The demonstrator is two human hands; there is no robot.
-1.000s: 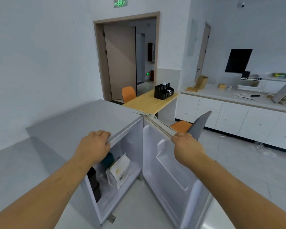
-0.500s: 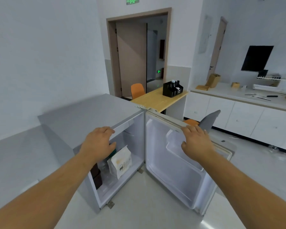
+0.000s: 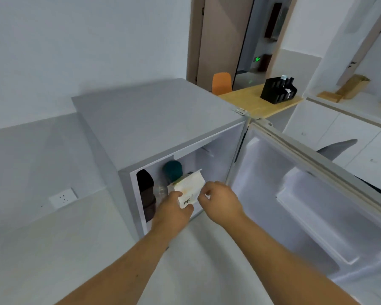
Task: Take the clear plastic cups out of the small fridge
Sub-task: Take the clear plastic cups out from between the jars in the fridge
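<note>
The small grey fridge stands on the floor with its door swung wide open to the right. Clear plastic cups show faintly inside, between a dark stacked container and a white pouch bag. A teal round object sits behind the bag. My left hand grips the bag's lower left corner, right next to the cups. My right hand pinches the bag's right edge. Most of the cups are hidden by the bag and my left hand.
A wall socket is low on the left wall. Behind the fridge are a wooden table with a black organiser, an orange chair and white cabinets. A grey chair back rises behind the door.
Both hands left the fridge's top edge and the door and dropped into the opening onto the white bag. The door stands wider open, and my view has moved lower and closer.
</note>
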